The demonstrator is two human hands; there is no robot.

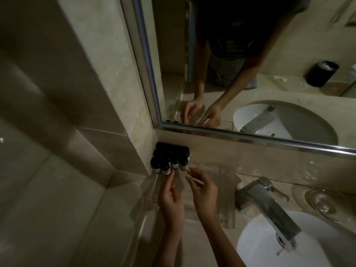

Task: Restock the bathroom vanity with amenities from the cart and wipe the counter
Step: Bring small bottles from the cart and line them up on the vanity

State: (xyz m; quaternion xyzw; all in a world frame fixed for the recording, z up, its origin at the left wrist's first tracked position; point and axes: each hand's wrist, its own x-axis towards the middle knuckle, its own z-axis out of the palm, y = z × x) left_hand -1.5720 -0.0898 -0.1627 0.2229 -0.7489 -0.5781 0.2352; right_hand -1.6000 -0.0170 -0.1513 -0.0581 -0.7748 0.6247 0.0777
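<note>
Several small dark amenity bottles (pixel 169 158) with black caps and pale labels stand packed in the back left corner of the vanity, on a clear tray (pixel 223 182) whose edges are hard to make out. My left hand (pixel 170 199) reaches toward the front row, its fingertips just short of or touching a bottle. My right hand (pixel 202 189) hovers beside it over the tray, fingers loosely curled, with nothing visibly held. The beige counter (pixel 194 239) lies under both forearms.
A chrome faucet (pixel 267 205) juts over the white sink (pixel 256 245) at the right. Upturned clear glasses (pixel 317 199) stand behind the sink. The framed mirror (pixel 250 139) runs along the back wall, and a tiled wall closes the left side.
</note>
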